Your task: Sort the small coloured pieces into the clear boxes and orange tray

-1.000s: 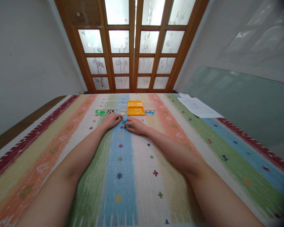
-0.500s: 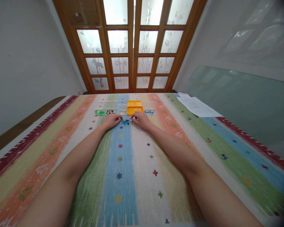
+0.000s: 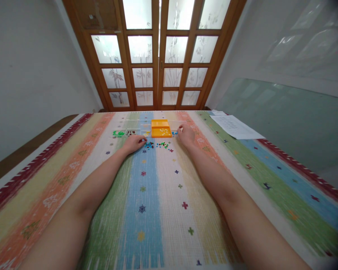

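My left hand (image 3: 133,143) rests knuckles-up on the striped cloth (image 3: 146,210), fingers curled, at the left edge of a scatter of small coloured beads (image 3: 159,145). My right hand (image 3: 186,134) is raised to the right of the orange tray (image 3: 161,129), fingertips pinched together over the clear compartment with blue beads (image 3: 175,132). What the pinch holds is too small to make out. Clear compartments with green beads (image 3: 118,133) and dark beads (image 3: 131,132) lie left of the tray.
Printed paper sheets (image 3: 235,126) lie at the far right on the cloth. A glass pane (image 3: 284,120) leans on the right wall. Wooden doors with frosted panes (image 3: 154,56) stand behind the far edge. A bare wooden strip (image 3: 30,148) runs along the left.
My right hand has moved from the bead scatter beside my left hand up and right to the blue-bead compartment. The loose beads it covered now show. My left hand has stayed put.
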`<state>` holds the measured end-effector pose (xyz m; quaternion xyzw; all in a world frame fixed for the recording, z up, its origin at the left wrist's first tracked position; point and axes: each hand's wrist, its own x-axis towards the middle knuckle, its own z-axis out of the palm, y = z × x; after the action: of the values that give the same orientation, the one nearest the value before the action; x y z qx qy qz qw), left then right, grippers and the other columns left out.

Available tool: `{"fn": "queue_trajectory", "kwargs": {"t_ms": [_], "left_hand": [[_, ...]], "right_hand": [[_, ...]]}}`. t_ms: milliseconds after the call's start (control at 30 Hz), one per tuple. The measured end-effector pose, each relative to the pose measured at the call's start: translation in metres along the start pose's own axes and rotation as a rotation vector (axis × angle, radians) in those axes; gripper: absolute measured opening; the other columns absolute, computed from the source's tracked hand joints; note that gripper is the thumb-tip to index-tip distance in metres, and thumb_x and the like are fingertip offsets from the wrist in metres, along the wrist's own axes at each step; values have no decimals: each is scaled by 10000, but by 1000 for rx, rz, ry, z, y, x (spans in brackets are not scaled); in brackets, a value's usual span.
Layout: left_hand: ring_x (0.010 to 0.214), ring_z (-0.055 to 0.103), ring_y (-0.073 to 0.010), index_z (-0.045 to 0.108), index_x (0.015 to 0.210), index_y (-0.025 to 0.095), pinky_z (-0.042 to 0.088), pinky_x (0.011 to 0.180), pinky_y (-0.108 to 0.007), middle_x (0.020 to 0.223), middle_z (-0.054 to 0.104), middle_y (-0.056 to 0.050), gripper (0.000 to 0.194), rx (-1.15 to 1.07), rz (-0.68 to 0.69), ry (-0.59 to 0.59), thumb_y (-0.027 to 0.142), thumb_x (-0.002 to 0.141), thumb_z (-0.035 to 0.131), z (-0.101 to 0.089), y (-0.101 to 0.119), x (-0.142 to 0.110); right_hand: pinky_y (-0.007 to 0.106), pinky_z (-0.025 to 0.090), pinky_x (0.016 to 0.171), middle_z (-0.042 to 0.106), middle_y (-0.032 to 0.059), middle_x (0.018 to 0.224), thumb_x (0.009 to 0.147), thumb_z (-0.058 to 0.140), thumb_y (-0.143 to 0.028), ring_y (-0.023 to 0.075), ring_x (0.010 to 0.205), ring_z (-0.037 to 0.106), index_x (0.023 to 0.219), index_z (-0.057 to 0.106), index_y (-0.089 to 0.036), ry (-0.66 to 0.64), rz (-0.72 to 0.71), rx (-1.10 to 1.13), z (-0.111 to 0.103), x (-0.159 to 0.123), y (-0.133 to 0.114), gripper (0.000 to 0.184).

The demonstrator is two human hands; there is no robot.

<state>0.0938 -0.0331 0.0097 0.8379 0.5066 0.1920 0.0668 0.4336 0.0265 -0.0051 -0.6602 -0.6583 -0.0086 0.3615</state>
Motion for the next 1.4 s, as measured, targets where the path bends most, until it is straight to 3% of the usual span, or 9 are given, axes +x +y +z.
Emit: {"fn": "queue_trajectory", "kwargs": {"t_ms": [200,433,833,1000,1400], "left_hand": [[731,605,-193,805,997,239,404,723,-290,760,691,-26,246,-19,72,-38,305,892,593,-1,9,0],[626,542,-142,793,941,210,350,644,-261,665,623,13,215,-99,171,-130,309,871,615,-5,11,-1],[615,519,-145,791,943,211,323,635,-266,652,605,12,220,-116,146,-123,333,884,618,-2,6,0],[607,504,-137,780,932,194,313,634,-259,622,564,21,228,-146,130,-99,345,897,613,-2,2,0],[592,499,-127,809,968,206,329,625,-249,614,552,34,231,-192,143,-172,325,865,639,-2,2,0]], "right_hand": [[367,463,840,723,139,1096,987,522,-284,275,978,629,1034,740,-193,-63,-67,12,-1,-7,-14,241],[322,433,804,713,110,1059,1001,502,-279,237,947,617,1028,745,-193,-119,-101,-14,-5,-11,-22,260],[316,412,843,695,100,1046,1008,527,-271,231,984,603,1066,734,-196,-172,-265,-1,-3,-19,-32,228],[324,412,848,695,105,1034,1013,515,-263,238,988,599,1055,744,-191,-175,-286,1,-5,-22,-36,244],[303,395,797,704,90,1021,1019,518,-265,220,946,604,1016,740,-197,-190,-326,1,-2,-25,-37,232]]}}
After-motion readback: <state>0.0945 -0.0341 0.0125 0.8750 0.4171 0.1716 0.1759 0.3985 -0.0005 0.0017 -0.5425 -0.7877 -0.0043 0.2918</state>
